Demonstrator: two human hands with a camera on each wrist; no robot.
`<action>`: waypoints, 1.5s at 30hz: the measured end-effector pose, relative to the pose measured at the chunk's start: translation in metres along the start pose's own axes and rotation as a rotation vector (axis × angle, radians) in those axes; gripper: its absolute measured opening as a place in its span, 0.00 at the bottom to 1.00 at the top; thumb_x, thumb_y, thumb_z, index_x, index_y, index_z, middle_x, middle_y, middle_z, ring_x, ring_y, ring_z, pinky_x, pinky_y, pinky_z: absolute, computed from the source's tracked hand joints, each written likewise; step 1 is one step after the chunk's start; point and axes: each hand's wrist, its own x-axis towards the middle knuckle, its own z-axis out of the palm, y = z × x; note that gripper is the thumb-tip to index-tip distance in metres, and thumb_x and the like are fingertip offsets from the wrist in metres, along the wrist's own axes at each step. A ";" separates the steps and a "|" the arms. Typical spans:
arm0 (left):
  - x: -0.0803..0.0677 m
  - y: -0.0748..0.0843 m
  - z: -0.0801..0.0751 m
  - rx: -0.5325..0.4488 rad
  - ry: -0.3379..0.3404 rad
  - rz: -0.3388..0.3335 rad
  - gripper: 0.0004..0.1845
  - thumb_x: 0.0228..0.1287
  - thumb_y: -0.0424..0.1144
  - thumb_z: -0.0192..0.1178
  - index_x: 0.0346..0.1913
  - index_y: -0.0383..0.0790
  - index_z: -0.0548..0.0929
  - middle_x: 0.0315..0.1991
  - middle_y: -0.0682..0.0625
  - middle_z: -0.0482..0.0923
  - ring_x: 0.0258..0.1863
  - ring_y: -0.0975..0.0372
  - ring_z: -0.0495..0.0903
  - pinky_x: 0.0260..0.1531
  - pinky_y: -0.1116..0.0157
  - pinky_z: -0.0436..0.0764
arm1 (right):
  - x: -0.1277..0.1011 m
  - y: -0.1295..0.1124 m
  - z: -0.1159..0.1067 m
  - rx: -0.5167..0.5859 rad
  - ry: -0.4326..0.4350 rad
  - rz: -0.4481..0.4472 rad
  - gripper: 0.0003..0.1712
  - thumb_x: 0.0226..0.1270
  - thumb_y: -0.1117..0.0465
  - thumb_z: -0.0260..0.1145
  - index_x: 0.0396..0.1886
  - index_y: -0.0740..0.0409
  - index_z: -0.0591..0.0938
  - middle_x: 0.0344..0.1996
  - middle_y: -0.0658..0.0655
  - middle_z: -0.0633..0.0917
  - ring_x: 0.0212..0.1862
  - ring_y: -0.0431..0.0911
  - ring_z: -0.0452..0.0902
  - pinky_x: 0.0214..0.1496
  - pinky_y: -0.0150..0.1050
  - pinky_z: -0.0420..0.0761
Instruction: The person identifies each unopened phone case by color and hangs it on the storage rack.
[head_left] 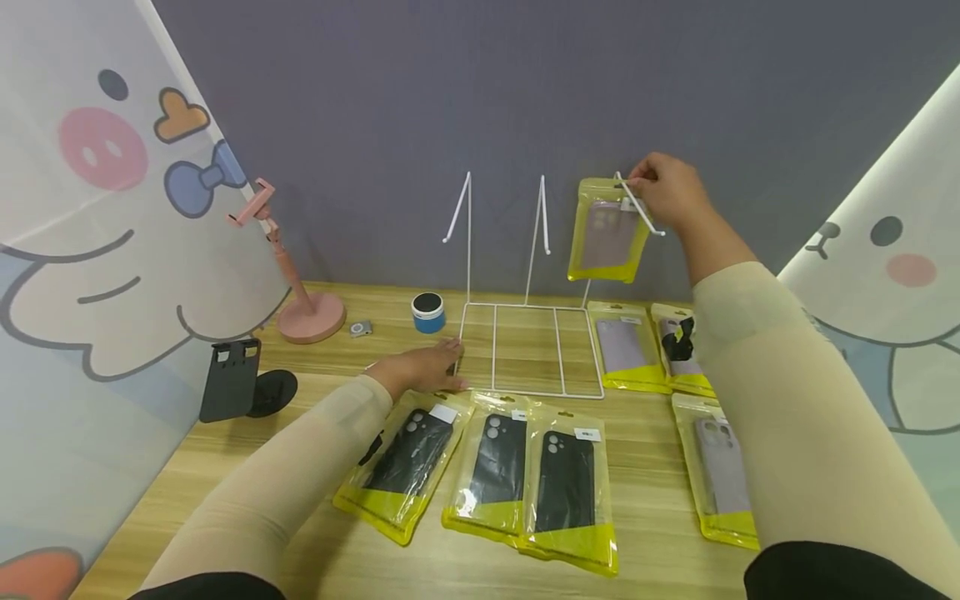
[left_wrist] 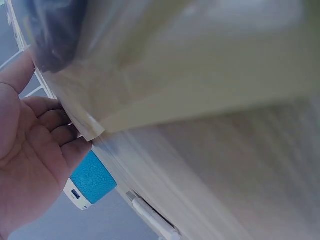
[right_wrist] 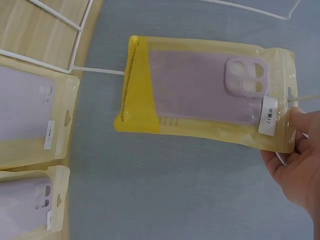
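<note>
My right hand pinches the top corner of a yellow-edged clear pouch holding a lilac phone case. The pouch hangs at the right prong of a white wire rack, which passes through its hole in the right wrist view. A white label sits beside the case's camera cutout. Low at the left, my left hand has its fingers loosely extended by the front left corner of the rack base. Just under that hand lies a pouch with a black phone case.
Two more black-case pouches lie overlapping in front of the rack. Several lilac-case pouches lie to the right. Leftward stand a blue speaker, a pink phone stand and a black stand. Two other prongs rise from the rack.
</note>
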 end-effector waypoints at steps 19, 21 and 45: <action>0.003 -0.001 -0.001 -0.002 0.001 0.023 0.47 0.72 0.60 0.49 0.78 0.32 0.44 0.79 0.39 0.38 0.79 0.48 0.38 0.76 0.52 0.47 | -0.042 0.036 -0.034 0.048 -0.054 -0.037 0.35 0.77 0.44 0.48 0.73 0.63 0.61 0.69 0.68 0.65 0.69 0.66 0.61 0.67 0.66 0.60; 0.003 -0.001 0.000 0.000 0.007 0.026 0.47 0.73 0.60 0.49 0.78 0.31 0.44 0.79 0.38 0.38 0.79 0.48 0.38 0.76 0.52 0.47 | -0.049 0.042 -0.038 0.030 -0.083 -0.043 0.36 0.77 0.43 0.48 0.73 0.64 0.61 0.69 0.69 0.66 0.68 0.67 0.61 0.65 0.67 0.60; 0.005 0.000 -0.003 -0.010 -0.007 0.030 0.46 0.73 0.59 0.49 0.78 0.31 0.44 0.79 0.38 0.37 0.79 0.47 0.37 0.76 0.50 0.47 | -0.171 0.150 0.015 -0.093 -0.401 -0.083 0.31 0.75 0.48 0.58 0.64 0.69 0.70 0.61 0.74 0.73 0.58 0.69 0.73 0.56 0.66 0.72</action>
